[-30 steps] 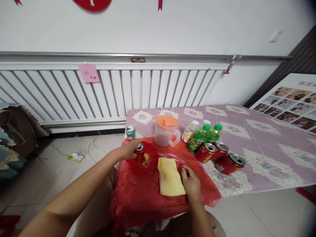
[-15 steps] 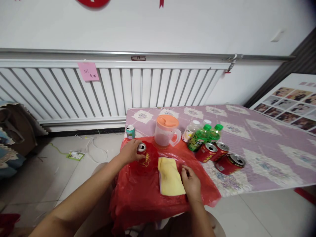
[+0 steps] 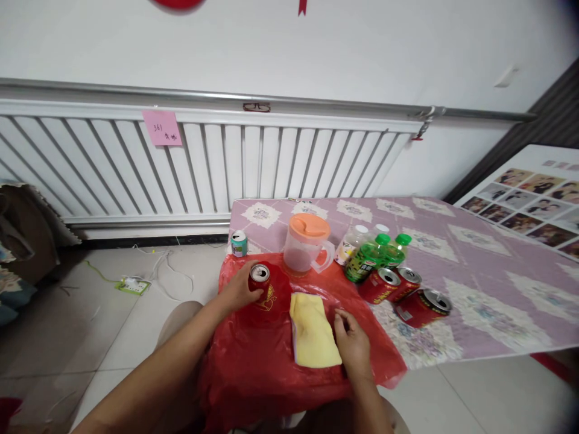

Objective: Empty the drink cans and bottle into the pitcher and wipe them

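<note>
My left hand (image 3: 240,288) is wrapped round the left side of an opened red can (image 3: 259,278), which stands upright on the red plastic sheet (image 3: 253,367). Right of the can lies a folded yellow cloth (image 3: 313,331). Beside the cloth's right edge is my right hand (image 3: 350,337), its fingers curled together; whether anything small is between them is hidden. Behind the cloth stands a clear pitcher (image 3: 302,253) with an orange lid.
A small teal can (image 3: 239,243) stands at the table's left edge. Green-capped bottles (image 3: 364,260), white-capped bottles (image 3: 347,246) and several red cans (image 3: 379,284) are grouped on the right of the flowered tablecloth (image 3: 488,301). A radiator (image 3: 271,163) lines the wall.
The view has shifted slightly. The fingers of my left hand have moved from over the can's rim down to its side. My right hand stays beside the cloth.
</note>
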A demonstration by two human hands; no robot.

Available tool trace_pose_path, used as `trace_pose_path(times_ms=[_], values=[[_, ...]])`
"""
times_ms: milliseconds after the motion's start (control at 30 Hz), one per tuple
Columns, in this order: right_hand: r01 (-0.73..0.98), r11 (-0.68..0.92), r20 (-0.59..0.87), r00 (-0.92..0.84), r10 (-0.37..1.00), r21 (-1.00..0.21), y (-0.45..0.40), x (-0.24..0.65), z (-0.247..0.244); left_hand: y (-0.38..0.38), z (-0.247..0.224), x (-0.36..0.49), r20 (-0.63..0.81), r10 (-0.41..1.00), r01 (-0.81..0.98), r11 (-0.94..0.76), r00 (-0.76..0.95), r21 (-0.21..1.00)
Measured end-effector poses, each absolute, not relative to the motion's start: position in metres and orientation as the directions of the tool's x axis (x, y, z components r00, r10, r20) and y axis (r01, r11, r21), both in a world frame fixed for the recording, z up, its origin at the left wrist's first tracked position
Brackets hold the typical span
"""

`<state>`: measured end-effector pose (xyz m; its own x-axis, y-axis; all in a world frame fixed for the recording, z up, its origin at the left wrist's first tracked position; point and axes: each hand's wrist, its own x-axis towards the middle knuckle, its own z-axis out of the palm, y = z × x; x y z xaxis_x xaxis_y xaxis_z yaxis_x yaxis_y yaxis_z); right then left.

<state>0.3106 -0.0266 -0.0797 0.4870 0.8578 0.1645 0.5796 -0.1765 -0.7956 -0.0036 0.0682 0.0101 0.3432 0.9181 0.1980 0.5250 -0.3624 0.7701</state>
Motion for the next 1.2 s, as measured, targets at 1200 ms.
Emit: trace_pose_path(times_ms=[1200], values=[[0.083, 0.114, 0.141, 0.556, 0.819, -0.990, 0.114, 0.277, 0.020, 0.080, -0.047, -0.014, 0.281, 0.935, 0.557, -0.355, 0.217, 0.750]])
